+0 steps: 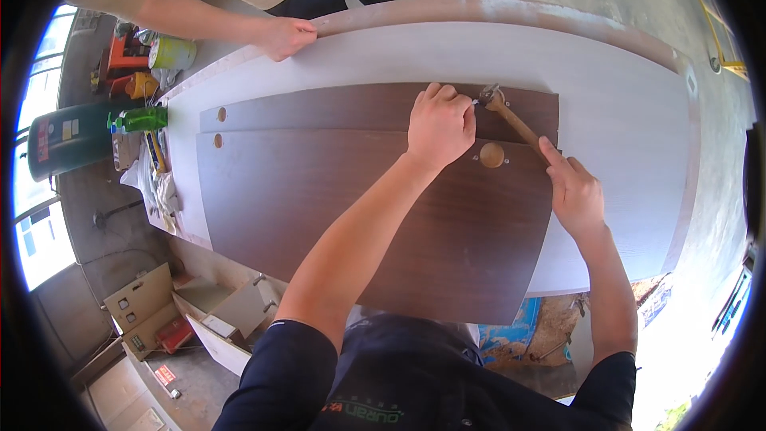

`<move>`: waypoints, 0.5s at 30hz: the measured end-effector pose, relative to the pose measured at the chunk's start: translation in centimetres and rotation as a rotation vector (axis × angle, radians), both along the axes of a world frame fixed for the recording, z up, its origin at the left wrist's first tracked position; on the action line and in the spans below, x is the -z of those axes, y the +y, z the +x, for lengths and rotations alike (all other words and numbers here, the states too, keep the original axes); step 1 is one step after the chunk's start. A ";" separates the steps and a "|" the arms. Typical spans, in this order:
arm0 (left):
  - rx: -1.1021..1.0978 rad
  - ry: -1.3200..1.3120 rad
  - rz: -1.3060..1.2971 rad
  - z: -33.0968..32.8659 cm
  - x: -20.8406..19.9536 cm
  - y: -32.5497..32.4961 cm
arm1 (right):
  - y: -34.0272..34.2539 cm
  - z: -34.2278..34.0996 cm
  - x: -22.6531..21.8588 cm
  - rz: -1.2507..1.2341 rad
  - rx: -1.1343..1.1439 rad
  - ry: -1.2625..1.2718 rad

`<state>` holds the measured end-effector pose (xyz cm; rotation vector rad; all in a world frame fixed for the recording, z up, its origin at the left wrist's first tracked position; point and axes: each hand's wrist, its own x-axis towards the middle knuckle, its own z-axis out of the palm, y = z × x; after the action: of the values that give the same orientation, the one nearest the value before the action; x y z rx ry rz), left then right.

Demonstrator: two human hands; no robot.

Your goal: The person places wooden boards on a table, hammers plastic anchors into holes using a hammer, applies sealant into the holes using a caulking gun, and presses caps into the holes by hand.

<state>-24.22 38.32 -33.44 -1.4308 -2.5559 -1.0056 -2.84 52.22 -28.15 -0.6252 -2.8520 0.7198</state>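
Fingers crowd the hammer head

Your right hand grips the wooden-handled hammer, index finger along the shaft. Its head sits at 1 o'clock, over the far brown panel. Just beside it, at 9 o'clock, your left hand is curled closed, apparently pinching a small pale piece, too tiny to identify. A glancing blow could catch those fingertips or knock the piece crooked.

Toward 6 o'clock from the head, the near brown panel has a round recess; a missed swing could dent the surface around it. That panel overhangs the white board toward you, so leaning on it might shift it. At 11 o'clock, a co-worker's hand rests at the board's edge, well apart from the hammer.
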 end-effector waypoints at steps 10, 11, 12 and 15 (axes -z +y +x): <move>-0.115 -0.017 0.129 -0.3 0.0 -0.1 | -0.5 -1.2 -1.0 0.091 -0.022 -0.050; -0.117 -0.016 0.130 -0.4 0.0 -0.1 | -0.5 -1.1 -1.6 0.110 -0.020 -0.018; -0.127 -0.028 0.155 -0.4 -0.1 0.0 | -0.7 -0.8 -1.7 0.113 -0.023 -0.017; -0.149 -0.049 0.203 -0.4 -0.3 0.2 | -0.8 -0.1 -1.1 -0.032 0.059 0.265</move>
<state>-24.67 38.49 -33.18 -1.1612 -2.4642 -1.2461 -2.89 51.38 -27.06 -0.5679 -2.5749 0.7762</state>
